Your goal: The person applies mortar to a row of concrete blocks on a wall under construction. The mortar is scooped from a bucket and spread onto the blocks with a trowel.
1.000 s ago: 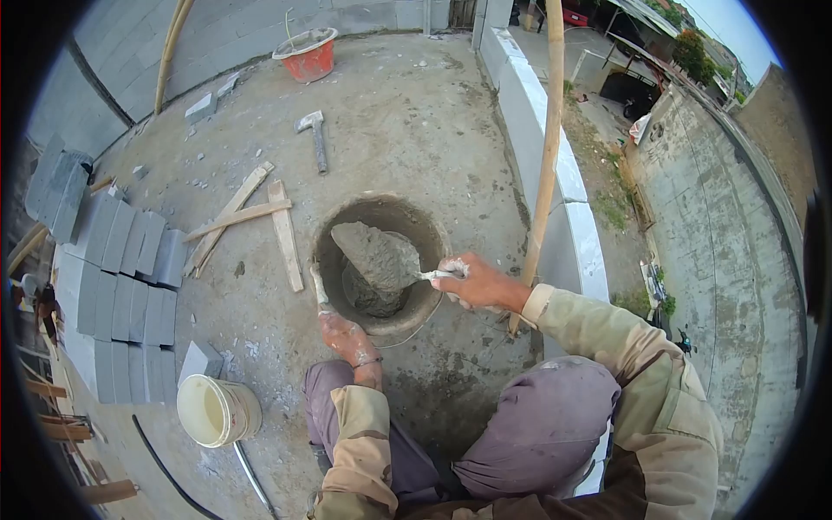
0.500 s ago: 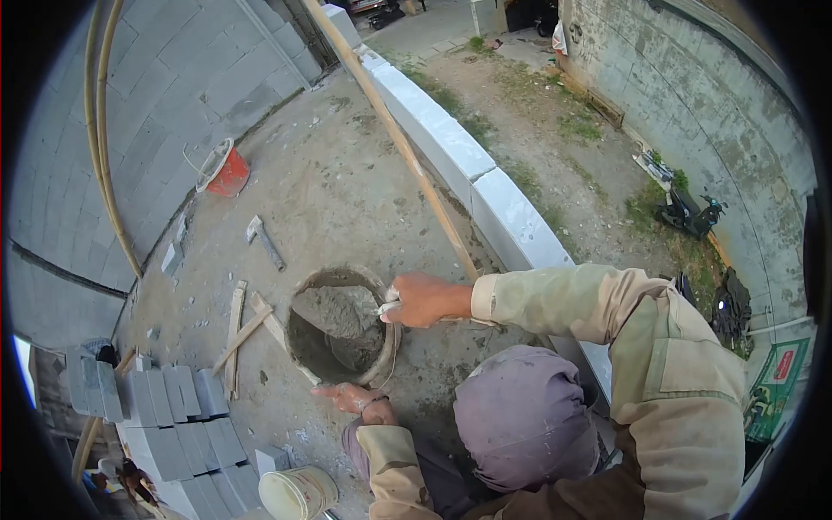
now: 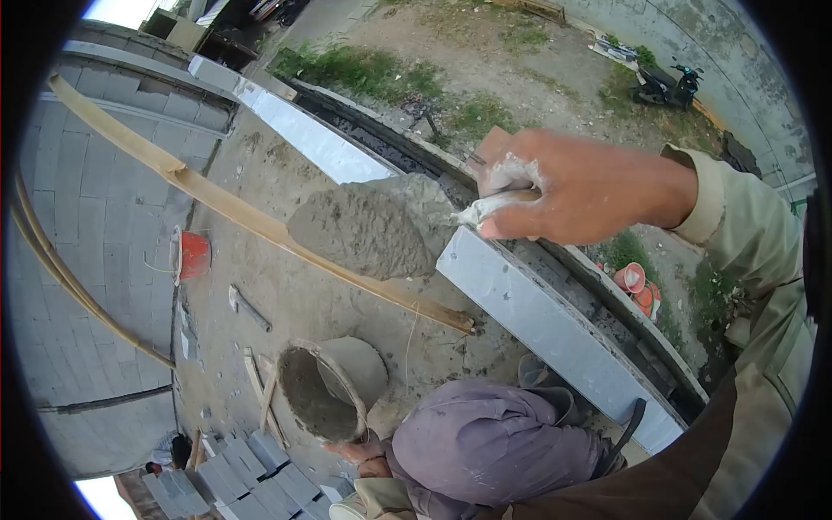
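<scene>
My right hand point(image 3: 582, 184) grips the handle of a trowel point(image 3: 381, 227) heaped with wet grey mortar, held up in the air over the low block wall point(image 3: 537, 316). My left hand point(image 3: 357, 452) is low beside my knee, partly hidden, near the rim of the mortar bucket point(image 3: 334, 386); whether it holds anything cannot be seen. The bucket stands on the concrete floor with mortar inside.
A long wooden pole point(image 3: 234, 208) leans across the view. A red bucket point(image 3: 192, 256) and a hammer point(image 3: 250, 308) lie farther off. Wooden strips point(image 3: 263, 400) and stacked grey blocks point(image 3: 251, 485) sit by the bucket. Beyond the wall is a drop to a yard.
My right hand has lifted the loaded trowel out of the bucket and raised it toward the wall. The view has swung round to the wall's top.
</scene>
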`<action>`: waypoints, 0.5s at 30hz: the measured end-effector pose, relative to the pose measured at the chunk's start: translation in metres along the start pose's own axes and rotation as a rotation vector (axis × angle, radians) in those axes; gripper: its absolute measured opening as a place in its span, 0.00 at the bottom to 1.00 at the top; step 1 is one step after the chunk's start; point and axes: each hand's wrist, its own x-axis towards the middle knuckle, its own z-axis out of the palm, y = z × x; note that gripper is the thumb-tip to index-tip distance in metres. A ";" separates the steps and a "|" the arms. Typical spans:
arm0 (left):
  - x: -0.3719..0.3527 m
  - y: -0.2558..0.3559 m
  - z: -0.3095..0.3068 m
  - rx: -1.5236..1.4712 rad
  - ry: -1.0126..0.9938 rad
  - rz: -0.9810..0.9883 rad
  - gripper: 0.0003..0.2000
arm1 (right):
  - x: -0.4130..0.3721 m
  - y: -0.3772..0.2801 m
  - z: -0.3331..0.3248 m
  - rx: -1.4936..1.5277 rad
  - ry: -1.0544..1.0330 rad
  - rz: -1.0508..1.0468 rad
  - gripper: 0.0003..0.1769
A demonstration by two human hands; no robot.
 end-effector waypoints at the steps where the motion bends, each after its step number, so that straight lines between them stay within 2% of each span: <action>1: 0.001 0.008 -0.002 0.131 -0.015 0.113 0.47 | -0.007 0.018 -0.014 -0.059 0.016 0.087 0.16; 2: 0.005 0.017 0.000 0.158 -0.029 0.129 0.47 | -0.013 0.038 -0.023 -0.067 0.070 0.191 0.13; 3: 0.002 0.040 0.002 0.115 -0.046 0.003 0.47 | -0.015 0.066 -0.025 -0.032 0.075 0.205 0.13; 5: -0.009 0.092 0.005 0.030 -0.065 -0.250 0.48 | -0.015 0.126 -0.019 -0.020 0.324 0.182 0.13; 6: -0.012 0.110 0.013 -0.021 -0.072 -0.378 0.49 | -0.013 0.156 -0.013 0.006 0.332 0.193 0.13; 7: -0.015 0.124 0.022 -0.004 -0.077 -0.362 0.49 | -0.008 0.187 -0.003 -0.005 0.389 0.247 0.14; 9: -0.018 0.141 0.039 0.311 -0.114 -0.214 0.44 | 0.005 0.254 0.027 0.001 0.445 0.306 0.16; 12: -0.001 0.140 0.051 0.427 -0.104 -0.129 0.44 | 0.035 0.329 0.078 0.099 0.510 0.346 0.18; 14: 0.016 0.135 0.050 0.525 -0.094 -0.064 0.44 | 0.054 0.346 0.103 0.627 0.327 0.697 0.27; 15: 0.026 0.132 0.045 0.575 -0.088 -0.035 0.44 | 0.064 0.362 0.122 0.640 0.322 0.700 0.27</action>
